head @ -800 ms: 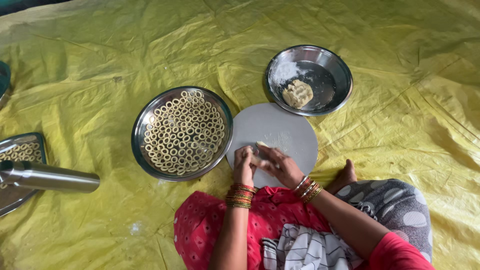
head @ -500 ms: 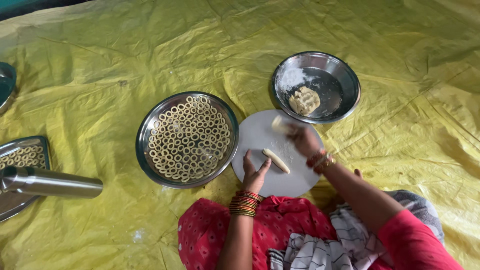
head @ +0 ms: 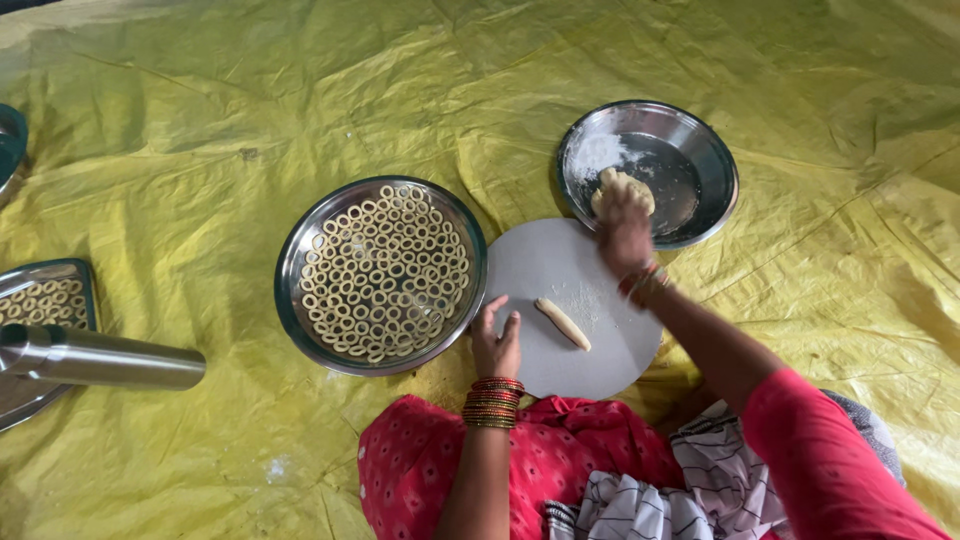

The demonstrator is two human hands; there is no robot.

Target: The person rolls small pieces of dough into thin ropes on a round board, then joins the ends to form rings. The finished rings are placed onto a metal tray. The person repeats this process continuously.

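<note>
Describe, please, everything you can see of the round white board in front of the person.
The round white board is a flat, smooth disc, perhaps plastic or stone, lying level on the yellow sheet. Its left edge meets the steel plate of dough rings; its upper right edge lies close to the steel bowl. A short dough roll lies on it amid a dusting of flour. The left hand rests on its lower left part; the right forearm crosses above it.

The right hand (head: 625,232) has left the round board (head: 545,262) and reached the dough lump (head: 622,183).
</note>
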